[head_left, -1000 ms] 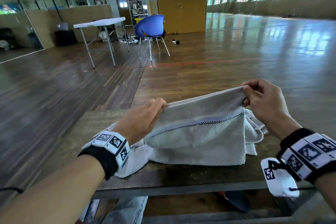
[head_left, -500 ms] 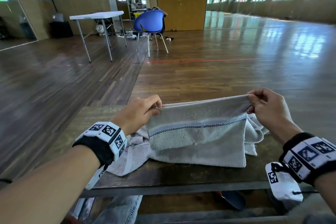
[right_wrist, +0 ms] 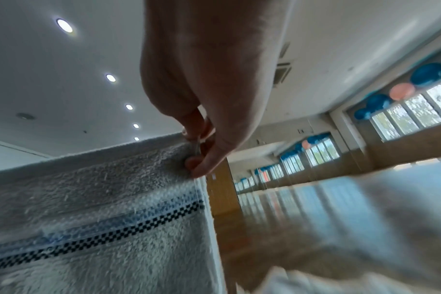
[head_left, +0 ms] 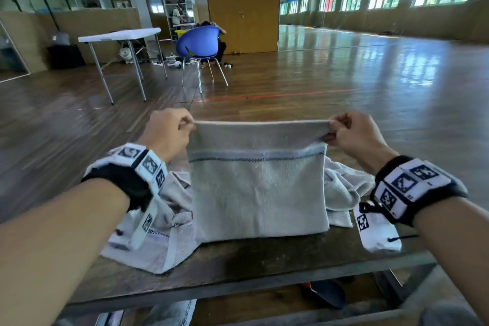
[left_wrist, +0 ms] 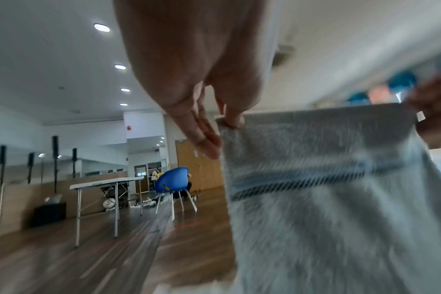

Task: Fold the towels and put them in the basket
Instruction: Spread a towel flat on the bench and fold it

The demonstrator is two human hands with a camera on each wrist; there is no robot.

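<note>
A grey towel (head_left: 258, 193) with a blue and checkered stripe hangs doubled over, held up by its top edge above the dark table (head_left: 264, 264). My left hand (head_left: 172, 132) pinches its top left corner and my right hand (head_left: 352, 135) pinches its top right corner. The lower edge hangs down to about the tabletop. In the left wrist view, the thumb and fingers of my left hand (left_wrist: 229, 123) pinch the towel (left_wrist: 327, 189). In the right wrist view, my right hand (right_wrist: 196, 151) grips the towel (right_wrist: 101, 199) corner. No basket is in view.
More grey towels (head_left: 164, 219) lie crumpled on the table behind and beside the held one, some (head_left: 344, 185) at the right. Beyond the table are a wooden floor, a blue chair (head_left: 198, 45) and a white folding table (head_left: 119, 34).
Both hands have risen and drawn the towel's top edge straight and level, so it now hangs flat off the table. The camera view has tilted up slightly.
</note>
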